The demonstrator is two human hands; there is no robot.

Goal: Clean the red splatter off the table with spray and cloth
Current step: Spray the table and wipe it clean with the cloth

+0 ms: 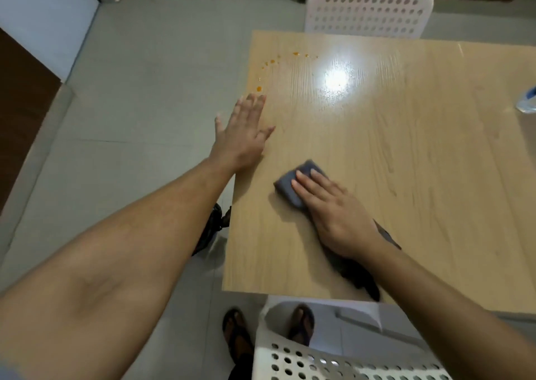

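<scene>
The left hand [242, 135] lies flat and open on the desk [406, 147] edge, just below the red splatter [259, 88]; the right hand [330, 208] presses the cloth [293, 185] with straight fingers, so wiping is in hand and must next go up-left to the drops

No text, label, brand, number or sign can be read anywhere in the view. The spray bottle [527, 101], cut off at the far right edge of the wooden table [406, 153], shows only a blue and clear blur with no legible marking.
</scene>
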